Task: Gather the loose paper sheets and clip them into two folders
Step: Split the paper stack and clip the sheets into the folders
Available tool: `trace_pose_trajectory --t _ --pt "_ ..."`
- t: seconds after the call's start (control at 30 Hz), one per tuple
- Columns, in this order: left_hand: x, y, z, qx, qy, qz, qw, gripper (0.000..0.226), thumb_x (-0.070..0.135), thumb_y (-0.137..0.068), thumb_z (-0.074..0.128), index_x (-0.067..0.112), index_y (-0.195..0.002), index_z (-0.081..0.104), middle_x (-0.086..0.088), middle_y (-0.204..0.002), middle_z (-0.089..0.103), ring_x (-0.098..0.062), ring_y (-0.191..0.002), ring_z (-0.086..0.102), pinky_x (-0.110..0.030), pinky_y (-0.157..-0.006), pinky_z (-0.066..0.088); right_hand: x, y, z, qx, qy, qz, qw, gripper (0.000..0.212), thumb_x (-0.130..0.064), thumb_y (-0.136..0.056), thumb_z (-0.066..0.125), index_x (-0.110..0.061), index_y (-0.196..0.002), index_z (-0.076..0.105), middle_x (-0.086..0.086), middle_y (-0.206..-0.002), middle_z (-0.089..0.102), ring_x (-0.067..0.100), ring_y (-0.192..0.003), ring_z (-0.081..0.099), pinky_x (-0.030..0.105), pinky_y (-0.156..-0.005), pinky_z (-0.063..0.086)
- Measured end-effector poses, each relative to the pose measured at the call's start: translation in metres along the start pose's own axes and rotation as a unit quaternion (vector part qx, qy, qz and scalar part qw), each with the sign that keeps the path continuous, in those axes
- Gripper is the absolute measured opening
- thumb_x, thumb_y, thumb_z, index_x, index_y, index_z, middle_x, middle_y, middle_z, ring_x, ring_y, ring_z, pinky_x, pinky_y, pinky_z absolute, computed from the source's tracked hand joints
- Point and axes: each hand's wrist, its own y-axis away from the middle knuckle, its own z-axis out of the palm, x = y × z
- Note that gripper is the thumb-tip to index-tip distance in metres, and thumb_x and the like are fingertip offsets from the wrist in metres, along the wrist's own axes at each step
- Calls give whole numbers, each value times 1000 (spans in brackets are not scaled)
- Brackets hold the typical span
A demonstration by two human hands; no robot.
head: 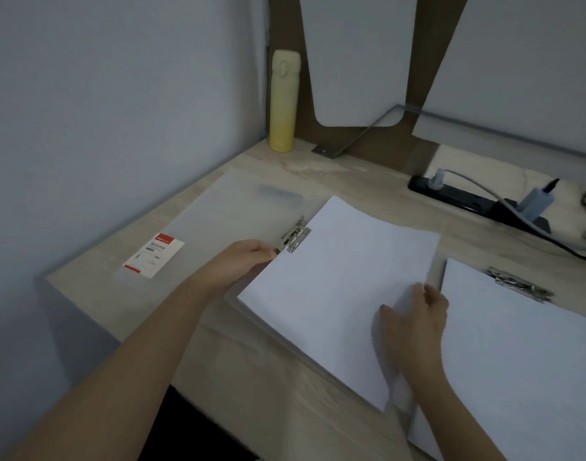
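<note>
- Centrally on the wooden desk [268, 387] lies an open translucent folder [215, 207], its metal clip [296, 235] at the stack's far left edge.
- Left hand [241, 261] pinches the white paper stack [335, 287] just beside that clip, fingers narrow.
- Right hand [414, 324] rests on the stack's right edge, fingers loosely curled around the sheets.
- At right, a second paper stack [517, 361] sits under another clip [517, 284].
- A yellow flask [283, 101] stands far back; a power strip [477, 204] lies far right.
</note>
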Motion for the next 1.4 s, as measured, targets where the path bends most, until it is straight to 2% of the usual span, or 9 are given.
trace_pose_trajectory --t 0.13,0.27,0.37,0.63,0.8,0.9,1.0,1.23,1.4 --pt "24 25 4 -7 111 39 993 27 18 -91 53 5 -112 64 -10 -104 68 -20 -89 62 -29 -73 44 8 4 -14 -89 97 -65 989 37 -22 -94 47 3 -121 45 15 -139 37 29 -135 29 31 -105 25" --pt "67 56 30 -40 182 122 975 20 22 -94 46 14 -95 64 2 -85 66 -12 -78 59 -25 -69 42 -10 14 -51 -176 -57 -33 982 42 -21 -97 43 -1 -133 44 4 -119 53 23 -119 47 30 -99 33" --pt "96 78 62 -62 197 168 964 25 28 -93 48 28 -76 67 16 -71 70 1 -67 65 -11 -57 48 -9 23 -83 -219 -182 5 959 39 -26 -96 45 -11 -132 51 8 -136 54 21 -123 51 34 -105 36" --pt "131 94 156 -173 32 240 955 24 30 -92 53 39 -112 62 26 -111 63 9 -103 59 -11 -79 52 13 41 -165 -219 -539 44 812 52 -51 -86 43 -18 -123 57 6 -122 64 23 -112 63 41 -83 55" --pt "116 85 197 -266 -118 200 936 41 31 -93 53 30 -133 48 15 -134 47 4 -123 42 -10 -91 37 47 55 -218 -146 -591 35 793 71 -66 -83 34 -12 -120 62 14 -116 68 29 -99 68 37 -74 58" --pt "90 66 211 -204 -182 163 948 54 36 -93 51 25 -143 34 8 -152 25 -7 -135 28 -24 -107 27 85 50 -234 -94 -551 98 824 60 -63 -73 54 -16 -108 71 12 -97 72 29 -85 69 37 -72 56" --pt "70 54 226 -177 -144 119 966 64 31 -94 51 18 -148 21 3 -156 11 -14 -141 22 -25 -109 25 117 42 -234 -18 -388 187 902 38 -28 -91 51 -6 -121 59 11 -69 68 17 -56 68 25 -56 50" --pt "44 36 238 -149 -137 102 974 68 25 -93 53 18 -148 15 3 -153 11 -17 -136 29 -32 -102 40 142 51 -192 71 -217 162 960 47 -13 -93 48 -15 -139 39 11 -135 52 31 -118 52 48 -103 40" --pt "35 22 227 -103 -145 138 974 61 18 -94 52 14 -147 20 -1 -154 14 -14 -140 22 -27 -113 23 127 40 -170 68 -151 117 979 48 -16 -94 50 -10 -138 34 -4 -115 43 23 -113 48 24 -85 33"
